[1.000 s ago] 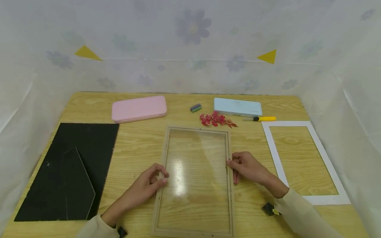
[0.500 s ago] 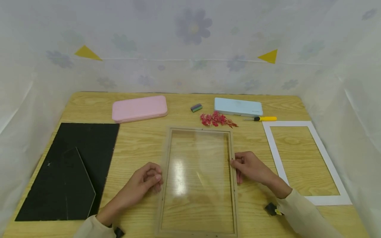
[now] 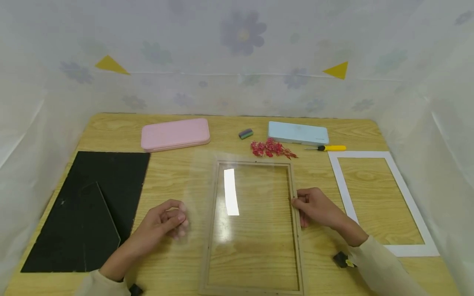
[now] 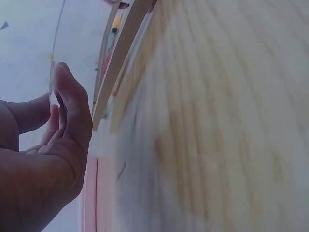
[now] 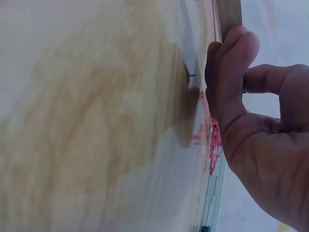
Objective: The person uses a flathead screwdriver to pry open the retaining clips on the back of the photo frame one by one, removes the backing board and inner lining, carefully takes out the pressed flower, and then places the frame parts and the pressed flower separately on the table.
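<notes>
My left hand [image 3: 159, 226] pinches the left edge of a clear pane [image 3: 200, 185], whose material I cannot tell. The pane lies over a light wooden picture frame [image 3: 298, 246], sticks out past its left side and throws a bright reflection. In the left wrist view the pane shows as a thin edge [image 4: 58, 36] running up from between thumb and fingers. My right hand [image 3: 314, 207] grips the frame's right bar, thumb on top and fingers beneath. In the right wrist view the bar [image 5: 229, 17] meets the fingertips, and the frame stands a little off the wooden table.
A black backing board [image 3: 111, 172] with an easel leg lies left, a white mat [image 3: 411, 249] right. Along the back are a pink case [image 3: 175, 135], a small striped block [image 3: 246, 133], red dried flowers [image 3: 272, 148], a light blue case [image 3: 298, 132] and a yellow-handled screwdriver [image 3: 333, 148].
My left hand has moved left, away from the frame, drawing the clear pane out past the frame's left bar. The right hand and frame have shifted slightly right.
</notes>
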`<state>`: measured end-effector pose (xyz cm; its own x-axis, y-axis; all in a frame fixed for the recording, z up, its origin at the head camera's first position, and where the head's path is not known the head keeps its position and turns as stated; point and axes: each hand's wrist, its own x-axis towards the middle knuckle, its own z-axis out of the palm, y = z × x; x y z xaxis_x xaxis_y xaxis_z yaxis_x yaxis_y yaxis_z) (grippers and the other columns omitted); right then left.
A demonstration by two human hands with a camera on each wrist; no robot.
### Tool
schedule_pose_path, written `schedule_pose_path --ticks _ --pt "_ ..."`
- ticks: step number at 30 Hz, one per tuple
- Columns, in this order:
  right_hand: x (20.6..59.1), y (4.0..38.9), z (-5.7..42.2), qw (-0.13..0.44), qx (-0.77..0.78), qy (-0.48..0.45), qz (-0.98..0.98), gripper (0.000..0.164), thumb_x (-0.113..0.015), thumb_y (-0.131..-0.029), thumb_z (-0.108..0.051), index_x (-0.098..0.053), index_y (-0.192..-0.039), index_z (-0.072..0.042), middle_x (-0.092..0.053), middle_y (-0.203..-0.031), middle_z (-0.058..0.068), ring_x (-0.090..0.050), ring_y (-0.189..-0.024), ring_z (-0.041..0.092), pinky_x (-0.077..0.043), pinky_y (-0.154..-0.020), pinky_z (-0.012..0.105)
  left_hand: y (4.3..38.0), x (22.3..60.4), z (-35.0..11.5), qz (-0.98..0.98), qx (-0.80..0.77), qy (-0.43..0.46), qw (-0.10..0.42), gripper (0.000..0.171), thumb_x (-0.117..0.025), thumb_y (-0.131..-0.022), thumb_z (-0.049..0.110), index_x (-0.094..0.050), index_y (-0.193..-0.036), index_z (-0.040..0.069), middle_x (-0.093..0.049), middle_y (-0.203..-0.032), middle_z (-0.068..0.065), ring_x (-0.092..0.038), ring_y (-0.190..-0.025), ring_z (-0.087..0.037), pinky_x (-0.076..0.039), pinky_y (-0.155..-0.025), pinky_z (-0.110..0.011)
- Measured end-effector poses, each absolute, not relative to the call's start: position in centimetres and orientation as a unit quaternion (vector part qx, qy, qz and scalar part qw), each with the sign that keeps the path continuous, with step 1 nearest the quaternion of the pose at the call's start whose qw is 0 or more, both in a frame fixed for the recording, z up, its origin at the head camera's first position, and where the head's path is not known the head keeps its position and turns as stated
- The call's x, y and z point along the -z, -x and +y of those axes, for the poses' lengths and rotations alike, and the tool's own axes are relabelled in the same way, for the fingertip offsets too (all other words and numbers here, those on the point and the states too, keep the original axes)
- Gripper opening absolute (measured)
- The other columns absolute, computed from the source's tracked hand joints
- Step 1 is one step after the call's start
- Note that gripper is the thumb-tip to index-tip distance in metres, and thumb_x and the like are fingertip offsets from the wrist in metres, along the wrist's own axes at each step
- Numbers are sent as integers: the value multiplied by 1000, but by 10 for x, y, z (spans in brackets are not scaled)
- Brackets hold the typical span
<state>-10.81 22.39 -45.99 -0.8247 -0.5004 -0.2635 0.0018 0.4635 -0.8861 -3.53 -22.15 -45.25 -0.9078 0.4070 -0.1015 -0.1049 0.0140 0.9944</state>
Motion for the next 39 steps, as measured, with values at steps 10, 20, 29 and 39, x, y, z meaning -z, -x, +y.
schedule_pose_path --ticks 10,20,29,39 --pt "463 107 243 259 484 144 823 29 -52 -105 -16 -59 -85 3 -62 -53 8 -60 -43 26 -48 -42 35 28 438 -255 727 -664 -11 175 30 -55 -104 14 -49 -122 -8 -71 -93 -12 -67 -72 -16 -57 -62 -33" --pt "454 104 269 253 459 121 843 29 -52 -106 -20 -58 -91 3 -60 -55 8 -60 -46 26 -51 -46 37 19 431 -283 775 -611 23 160 32 -53 -105 15 -48 -124 -10 -73 -93 -8 -68 -73 -16 -57 -62 -31" --pt "445 105 286 241 436 110 860 24 -50 -106 -16 -53 -91 3 -55 -54 7 -54 -44 22 -48 -44 36 17 430 -284 782 -606 14 143 30 -55 -103 11 -46 -120 -12 -70 -90 -13 -67 -70 -17 -56 -59 -31" --pt "442 104 292 260 423 45 867 58 -51 -106 -26 -26 -141 13 -58 -66 9 -54 -48 24 -48 -47 37 22 425 -273 862 -485 44 141 40 -59 -102 16 -50 -135 -5 -69 -92 -11 -60 -65 -16 -49 -55 -31"
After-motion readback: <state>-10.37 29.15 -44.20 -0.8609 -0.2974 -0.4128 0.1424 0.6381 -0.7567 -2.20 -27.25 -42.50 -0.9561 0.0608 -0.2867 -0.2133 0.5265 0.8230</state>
